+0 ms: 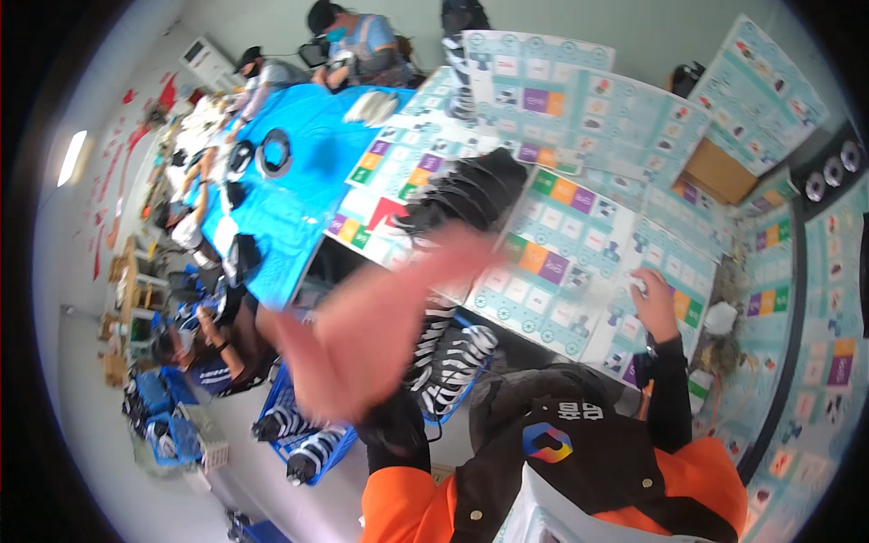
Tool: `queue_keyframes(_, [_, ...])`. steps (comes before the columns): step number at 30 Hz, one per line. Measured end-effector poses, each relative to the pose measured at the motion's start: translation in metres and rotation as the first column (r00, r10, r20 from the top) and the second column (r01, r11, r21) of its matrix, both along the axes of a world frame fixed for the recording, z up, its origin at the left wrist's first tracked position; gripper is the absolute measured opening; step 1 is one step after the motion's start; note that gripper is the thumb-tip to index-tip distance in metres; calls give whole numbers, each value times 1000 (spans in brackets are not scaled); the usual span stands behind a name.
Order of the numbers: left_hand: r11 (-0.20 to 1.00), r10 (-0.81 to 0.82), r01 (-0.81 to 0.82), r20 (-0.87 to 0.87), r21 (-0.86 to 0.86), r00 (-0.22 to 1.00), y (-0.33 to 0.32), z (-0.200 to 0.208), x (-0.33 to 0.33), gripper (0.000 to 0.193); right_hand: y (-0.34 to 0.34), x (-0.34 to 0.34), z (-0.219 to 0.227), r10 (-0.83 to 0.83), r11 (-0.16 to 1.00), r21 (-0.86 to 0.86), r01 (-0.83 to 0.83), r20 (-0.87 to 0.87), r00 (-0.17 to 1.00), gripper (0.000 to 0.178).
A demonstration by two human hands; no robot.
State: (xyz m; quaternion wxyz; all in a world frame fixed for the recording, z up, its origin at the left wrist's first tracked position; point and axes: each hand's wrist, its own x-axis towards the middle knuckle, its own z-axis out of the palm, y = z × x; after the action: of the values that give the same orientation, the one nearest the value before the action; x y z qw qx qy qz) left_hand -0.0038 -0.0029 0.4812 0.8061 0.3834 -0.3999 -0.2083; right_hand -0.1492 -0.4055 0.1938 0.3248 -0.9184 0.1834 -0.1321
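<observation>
Presently, the left hand (pixel 358 339) — blurred, its grip open with fingers extended — hovers near the pile of black items (pixel 475 192) lying on the sheet-covered bench (pixel 584 258), while the right hand (pixel 659 306), at the bench's right side, has its grip closed on a small white object (pixel 639 285).
</observation>
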Motion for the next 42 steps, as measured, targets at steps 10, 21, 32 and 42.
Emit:
queue_keyframes(10, [964, 5, 104, 405, -246, 914, -54, 61, -72, 98, 48, 19, 43, 77, 992, -102, -75, 20, 997, 23])
queue_keyframes(21, [833, 39, 141, 311, -535, 950, -76, 75, -109, 85, 35, -8, 43, 9, 999, -32, -8, 33, 999, 23])
queue_keyframes(32, [768, -126, 469, 614, -437, 779, -92, 41, -68, 28, 20, -21, 33, 37, 998, -43, -35, 27, 999, 21])
queue_keyframes(42, [850, -366, 487, 441, -199, 819, -73, 50, -37, 10, 1, -16, 36, -3, 998, 66, 5, -27, 1000, 20])
